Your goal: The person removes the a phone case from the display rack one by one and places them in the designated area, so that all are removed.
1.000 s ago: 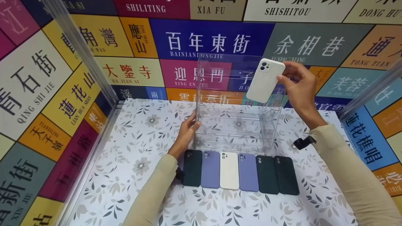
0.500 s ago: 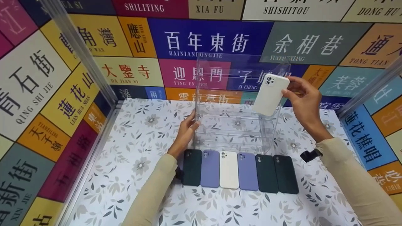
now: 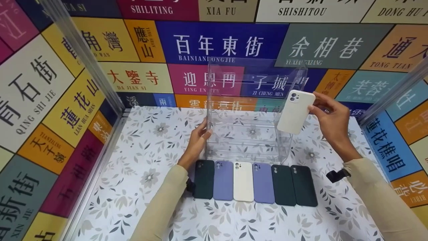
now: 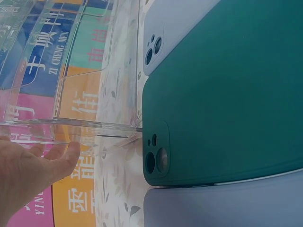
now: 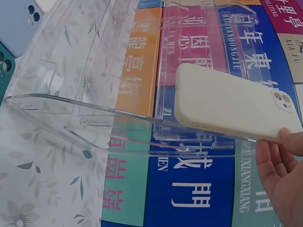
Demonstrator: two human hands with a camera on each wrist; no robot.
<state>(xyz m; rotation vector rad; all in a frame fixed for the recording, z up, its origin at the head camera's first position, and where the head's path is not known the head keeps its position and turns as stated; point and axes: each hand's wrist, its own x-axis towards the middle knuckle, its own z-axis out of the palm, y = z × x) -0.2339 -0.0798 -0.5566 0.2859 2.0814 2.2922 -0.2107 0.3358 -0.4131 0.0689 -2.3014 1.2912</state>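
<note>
My right hand (image 3: 332,115) pinches a white phone case (image 3: 296,112) by its upper right edge, between thumb and fingers. The case hangs tilted in front of the right side of a clear plastic rack (image 3: 245,142) with several tiers. In the right wrist view, the same white phone case (image 5: 227,99) overlaps the rack's side panel; whether they touch cannot be told. My left hand (image 3: 197,139) holds the rack's left side, with fingertips at the panel (image 4: 94,124) in the left wrist view.
Several phone cases lie side by side before the rack: dark green (image 3: 204,179), purple (image 3: 223,180), white (image 3: 243,181), another purple (image 3: 263,183), and two more dark green ones on the right. A floral cloth (image 3: 150,214) covers the table. Printed walls (image 3: 220,40) stand behind and beside.
My right hand has moved down and to the right with the white phone case, from the rack's upper part to beside its right edge. The left hand and the row of cases stay put.
</note>
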